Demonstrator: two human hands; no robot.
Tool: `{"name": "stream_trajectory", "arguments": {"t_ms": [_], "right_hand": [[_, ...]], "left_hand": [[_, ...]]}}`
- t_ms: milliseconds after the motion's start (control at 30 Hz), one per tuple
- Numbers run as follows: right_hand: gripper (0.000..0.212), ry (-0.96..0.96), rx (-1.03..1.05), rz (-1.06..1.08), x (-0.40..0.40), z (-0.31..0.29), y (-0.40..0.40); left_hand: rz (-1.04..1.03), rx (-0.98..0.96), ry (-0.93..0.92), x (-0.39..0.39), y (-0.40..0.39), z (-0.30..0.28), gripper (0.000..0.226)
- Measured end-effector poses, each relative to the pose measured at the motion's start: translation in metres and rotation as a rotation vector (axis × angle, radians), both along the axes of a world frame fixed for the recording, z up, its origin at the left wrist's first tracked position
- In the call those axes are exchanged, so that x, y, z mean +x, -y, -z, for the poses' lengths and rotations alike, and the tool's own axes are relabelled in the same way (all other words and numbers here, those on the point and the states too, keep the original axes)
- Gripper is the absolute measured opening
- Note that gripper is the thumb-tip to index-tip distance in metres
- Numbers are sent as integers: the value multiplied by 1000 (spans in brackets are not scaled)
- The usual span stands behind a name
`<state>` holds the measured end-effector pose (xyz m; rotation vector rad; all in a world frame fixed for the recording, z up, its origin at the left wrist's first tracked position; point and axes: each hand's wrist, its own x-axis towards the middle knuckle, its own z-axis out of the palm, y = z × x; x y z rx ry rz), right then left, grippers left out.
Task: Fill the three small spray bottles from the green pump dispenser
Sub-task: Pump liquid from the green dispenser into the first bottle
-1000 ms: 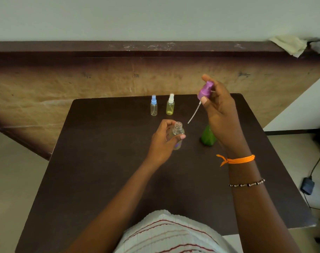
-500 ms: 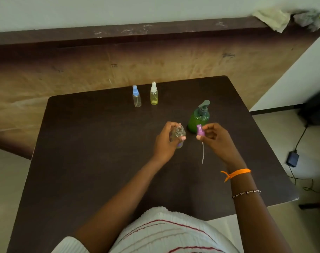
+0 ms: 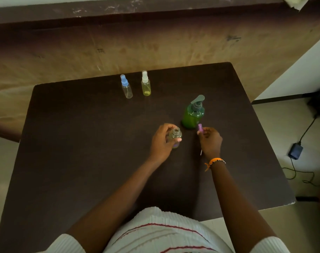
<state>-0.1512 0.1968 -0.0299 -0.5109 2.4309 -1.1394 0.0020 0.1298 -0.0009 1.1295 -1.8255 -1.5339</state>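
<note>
1. Nearest the camera, at the counter's (image 3: 82,161) near edge, a white ribbed garment with red stripes (image 3: 155,232) fills the bottom of the view, and two bare forearms reach out from it over the dark brown top.
2. Around the middle of the counter, the left hand (image 3: 162,141) curls its fingers and thumb round a small clear bottle (image 3: 175,136) with its neck open and no cap on; the bottle leans a little.
3. Just right of it, the right hand (image 3: 210,141) pinches a purple spray cap (image 3: 200,128) at the fingertips, and the thin dip tube (image 3: 201,152) shows below the hand. An orange band and a beaded bracelet (image 3: 215,161) sit on that wrist.
4. Just beyond the right hand, toward the right edge, the green pump dispenser (image 3: 193,115) stands upright with a grey pump head.
5. Near the far edge, left of centre, two capped spray bottles stand side by side and apart: one with a blue cap (image 3: 126,86) and one yellowish with a white cap (image 3: 146,84).
6. Beyond the far edge rises a worn tan wall (image 3: 155,46) topped by a dark ledge (image 3: 119,13).
7. Off the right edge, a pale floor (image 3: 283,128) holds a dark adapter (image 3: 295,151) with a trailing cable.
</note>
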Motion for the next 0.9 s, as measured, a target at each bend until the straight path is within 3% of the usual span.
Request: {"name": "stream_trajectory", "arguments": {"t_ms": [333,467,567,733,900], "right_hand": [[24,-87,41,-108,-15,17,2],[34,-2,2,-50,-17,12,1],[31,-25,-11,-10,-19,5,-2],[29,38,-214,59,-25,-33,17],[28,143,-390,-161,-32,-79,54]], "left_hand": [[-35,59,-12,-5,2,2,30],[-49,86,-31,-6,4,1,31],[-51,99,-40,-8,6,-1,32],[-70,76,-53,-13,12,-2,41],[-82,32,-62,-22,24,-13,36]]}}
